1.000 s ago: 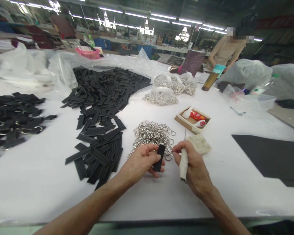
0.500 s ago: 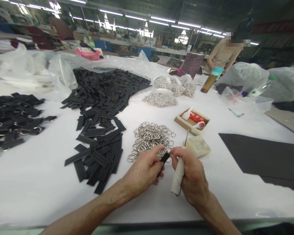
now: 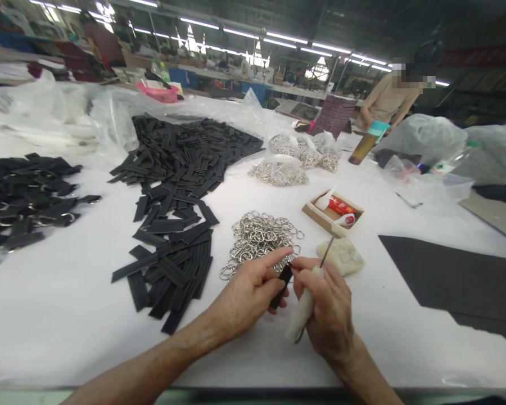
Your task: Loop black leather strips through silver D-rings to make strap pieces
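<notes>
The left hand [image 3: 247,292] pinches a black strip [image 3: 283,281] between thumb and fingers, just above the desk [image 3: 67,315] and in front of the heap of metal rings [image 3: 259,239]. The right hand [image 3: 326,306] is closed around a white-wrapped tool [image 3: 303,312], its fingertips at the strip's top end. Whether a ring sits on it I cannot tell. Judging by the piles, much is left: a wide spread of bare strips [image 3: 177,185] against a smaller heap of ringed strips [image 3: 21,197] far left. The strip looks flat and matte — fairly stiff.

Bare table [image 3: 67,315] lies open near both hands; metal rings [image 3: 259,239] and black strips [image 3: 172,247] crowd beyond.
</notes>
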`<state>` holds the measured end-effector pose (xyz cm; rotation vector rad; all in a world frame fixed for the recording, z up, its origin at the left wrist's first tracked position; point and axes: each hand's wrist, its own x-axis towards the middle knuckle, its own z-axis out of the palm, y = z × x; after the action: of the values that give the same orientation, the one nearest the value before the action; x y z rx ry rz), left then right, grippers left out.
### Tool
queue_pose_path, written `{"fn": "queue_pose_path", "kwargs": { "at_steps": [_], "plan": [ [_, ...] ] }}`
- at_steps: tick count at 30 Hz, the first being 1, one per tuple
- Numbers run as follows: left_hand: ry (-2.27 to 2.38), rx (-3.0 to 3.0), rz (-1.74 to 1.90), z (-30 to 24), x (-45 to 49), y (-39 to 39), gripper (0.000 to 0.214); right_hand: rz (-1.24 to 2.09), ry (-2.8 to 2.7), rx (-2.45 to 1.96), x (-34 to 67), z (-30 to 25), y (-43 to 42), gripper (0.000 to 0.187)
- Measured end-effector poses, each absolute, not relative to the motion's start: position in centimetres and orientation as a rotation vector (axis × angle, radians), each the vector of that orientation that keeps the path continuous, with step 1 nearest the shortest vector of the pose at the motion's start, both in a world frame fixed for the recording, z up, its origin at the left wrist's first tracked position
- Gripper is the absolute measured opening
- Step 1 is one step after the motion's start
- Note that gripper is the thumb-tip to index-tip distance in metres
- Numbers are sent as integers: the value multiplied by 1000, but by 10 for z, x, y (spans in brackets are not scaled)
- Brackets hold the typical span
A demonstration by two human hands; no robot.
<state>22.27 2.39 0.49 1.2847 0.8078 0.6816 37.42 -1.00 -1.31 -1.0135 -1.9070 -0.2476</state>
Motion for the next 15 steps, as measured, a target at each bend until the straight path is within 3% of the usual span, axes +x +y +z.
{"fn": "queue_pose_path", "kwargs": {
  "at_steps": [9, 15],
  "plan": [
    [749, 983, 667, 7, 220, 32, 31, 24, -1520, -1144, 370, -17, -16, 21],
    [771, 756, 770, 4, 219, 33, 21, 136, -1622, -1127, 363, -24, -26, 19]
  ]
}}
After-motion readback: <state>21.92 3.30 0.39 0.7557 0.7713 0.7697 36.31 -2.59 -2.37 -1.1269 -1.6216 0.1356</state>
